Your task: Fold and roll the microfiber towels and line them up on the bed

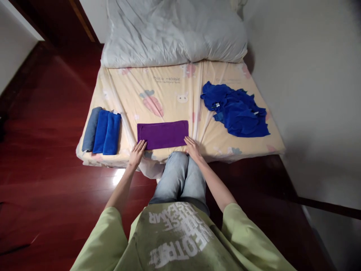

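Far to the left of the purple cloth (163, 134), one stretch of dark red floor (47, 150) runs alongside the bed (169, 82). On the bed, left of the purple cloth and apart from it, three narrow bundles lie side by side, lengthwise away from the person: one grey-blue bundle (92, 129) outermost, then two bright blue bundles (112, 133), the nearer of which shows one white tag at its far end. Whether they are rolled or folded is hard to tell.

Two hands are at the purple cloth. The left hand (138, 149) is at its near left corner, fingers stretched out and laid on the edge, unclenched. The single purple cloth lies flat as a long, folded rectangle, directly in front of the person's two knees (182, 160). Beyond it are one large printed carrot (153, 103) and, farther off, one pale, bulky quilt (175, 34). The right hand (192, 147) rests at the near right corner of the purple cloth, fingers likewise extended and loose.

Right of the purple cloth, well apart, sits one crumpled blue pile (239, 113) with two white tags visible; how many cloths make it up cannot be told. Farthest right of the purple cloth stands one pale wall (304, 94).
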`<move>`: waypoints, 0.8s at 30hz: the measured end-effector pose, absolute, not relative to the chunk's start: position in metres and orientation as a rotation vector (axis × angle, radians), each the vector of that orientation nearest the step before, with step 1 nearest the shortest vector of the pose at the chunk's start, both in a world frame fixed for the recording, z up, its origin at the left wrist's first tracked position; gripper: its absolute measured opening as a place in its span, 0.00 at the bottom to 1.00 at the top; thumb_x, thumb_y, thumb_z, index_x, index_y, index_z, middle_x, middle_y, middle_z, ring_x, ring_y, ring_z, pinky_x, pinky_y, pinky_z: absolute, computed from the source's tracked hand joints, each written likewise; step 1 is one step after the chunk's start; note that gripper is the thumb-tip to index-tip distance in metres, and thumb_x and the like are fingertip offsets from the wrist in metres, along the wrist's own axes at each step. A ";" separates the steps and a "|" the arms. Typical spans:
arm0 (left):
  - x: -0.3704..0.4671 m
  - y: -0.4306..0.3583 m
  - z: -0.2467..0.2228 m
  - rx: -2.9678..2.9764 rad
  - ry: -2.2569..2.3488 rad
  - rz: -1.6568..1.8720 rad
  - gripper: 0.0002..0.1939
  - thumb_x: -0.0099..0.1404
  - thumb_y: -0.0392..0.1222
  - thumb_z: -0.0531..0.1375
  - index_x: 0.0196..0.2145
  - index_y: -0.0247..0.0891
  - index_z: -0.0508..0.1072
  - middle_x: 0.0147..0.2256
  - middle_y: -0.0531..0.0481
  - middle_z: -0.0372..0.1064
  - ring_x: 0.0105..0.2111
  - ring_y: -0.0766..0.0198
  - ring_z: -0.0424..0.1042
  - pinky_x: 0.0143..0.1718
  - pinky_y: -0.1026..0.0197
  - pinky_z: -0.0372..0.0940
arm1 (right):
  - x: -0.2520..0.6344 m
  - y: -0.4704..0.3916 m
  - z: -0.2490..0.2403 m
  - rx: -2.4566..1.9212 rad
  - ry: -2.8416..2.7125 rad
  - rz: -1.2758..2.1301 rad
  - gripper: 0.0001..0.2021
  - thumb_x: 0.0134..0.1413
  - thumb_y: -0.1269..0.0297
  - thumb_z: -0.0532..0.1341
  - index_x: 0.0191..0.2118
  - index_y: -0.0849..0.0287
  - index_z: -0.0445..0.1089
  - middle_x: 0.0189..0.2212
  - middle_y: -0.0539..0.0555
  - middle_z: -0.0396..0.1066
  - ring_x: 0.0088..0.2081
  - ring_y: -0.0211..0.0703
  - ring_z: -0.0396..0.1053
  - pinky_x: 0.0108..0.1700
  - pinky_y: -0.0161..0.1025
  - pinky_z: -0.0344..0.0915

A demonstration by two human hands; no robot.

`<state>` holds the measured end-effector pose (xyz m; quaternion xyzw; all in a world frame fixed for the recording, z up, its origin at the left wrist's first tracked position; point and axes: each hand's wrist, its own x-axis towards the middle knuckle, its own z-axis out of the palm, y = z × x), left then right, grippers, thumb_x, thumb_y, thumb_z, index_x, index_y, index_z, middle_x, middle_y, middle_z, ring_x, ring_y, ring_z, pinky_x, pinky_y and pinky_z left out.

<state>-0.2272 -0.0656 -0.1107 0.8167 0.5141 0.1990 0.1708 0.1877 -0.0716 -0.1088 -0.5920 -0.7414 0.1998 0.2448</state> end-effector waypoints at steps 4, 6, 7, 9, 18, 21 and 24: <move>-0.229 -0.074 -0.114 2.203 1.458 0.650 0.33 0.65 0.29 0.49 0.66 0.38 0.70 0.68 0.42 0.62 0.71 0.54 0.57 0.73 0.42 0.53 | 0.187 -0.072 -0.110 -1.611 -1.947 0.623 0.35 0.48 0.83 0.54 0.63 0.60 0.73 0.63 0.58 0.71 0.68 0.50 0.64 0.73 0.56 0.61; -0.228 -0.070 -0.114 2.111 1.455 0.733 0.32 0.63 0.30 0.50 0.63 0.37 0.72 0.66 0.41 0.66 0.69 0.54 0.61 0.72 0.43 0.56 | 0.188 -0.069 -0.109 -1.597 -1.909 0.620 0.34 0.50 0.82 0.53 0.62 0.59 0.74 0.62 0.58 0.73 0.67 0.50 0.65 0.73 0.56 0.61; -0.228 -0.068 -0.113 2.059 1.450 0.778 0.31 0.62 0.31 0.50 0.61 0.37 0.74 0.64 0.41 0.68 0.68 0.54 0.63 0.71 0.43 0.58 | 0.188 -0.068 -0.109 -1.590 -1.892 0.608 0.33 0.51 0.82 0.53 0.61 0.60 0.75 0.61 0.59 0.74 0.66 0.50 0.66 0.72 0.56 0.61; -0.228 -0.063 -0.111 1.952 1.447 0.855 0.30 0.59 0.32 0.52 0.58 0.37 0.75 0.61 0.41 0.72 0.66 0.53 0.66 0.70 0.43 0.59 | 0.190 -0.066 -0.108 -1.583 -1.858 0.580 0.31 0.52 0.80 0.53 0.60 0.61 0.75 0.59 0.60 0.75 0.64 0.51 0.67 0.71 0.56 0.63; -0.223 -0.056 -0.103 1.598 1.635 1.058 0.20 0.62 0.47 0.59 0.50 0.38 0.77 0.50 0.39 0.78 0.50 0.52 0.77 0.55 0.49 0.72 | 0.190 -0.056 -0.110 -1.616 -1.767 0.563 0.25 0.53 0.77 0.56 0.56 0.60 0.74 0.53 0.60 0.77 0.59 0.53 0.70 0.66 0.53 0.65; -0.220 -0.050 -0.107 1.464 1.715 1.088 0.17 0.65 0.51 0.60 0.45 0.37 0.77 0.42 0.42 0.80 0.41 0.55 0.78 0.46 0.55 0.73 | 0.190 -0.050 -0.116 -1.647 -1.637 0.548 0.18 0.58 0.70 0.58 0.52 0.59 0.74 0.50 0.61 0.77 0.55 0.54 0.71 0.63 0.52 0.67; -0.219 -0.045 -0.112 1.381 1.728 1.138 0.18 0.67 0.54 0.59 0.41 0.37 0.76 0.35 0.45 0.78 0.35 0.58 0.76 0.39 0.59 0.71 | 0.190 -0.046 -0.124 -1.692 -1.496 0.522 0.14 0.64 0.59 0.58 0.49 0.59 0.74 0.46 0.62 0.76 0.50 0.53 0.73 0.58 0.51 0.70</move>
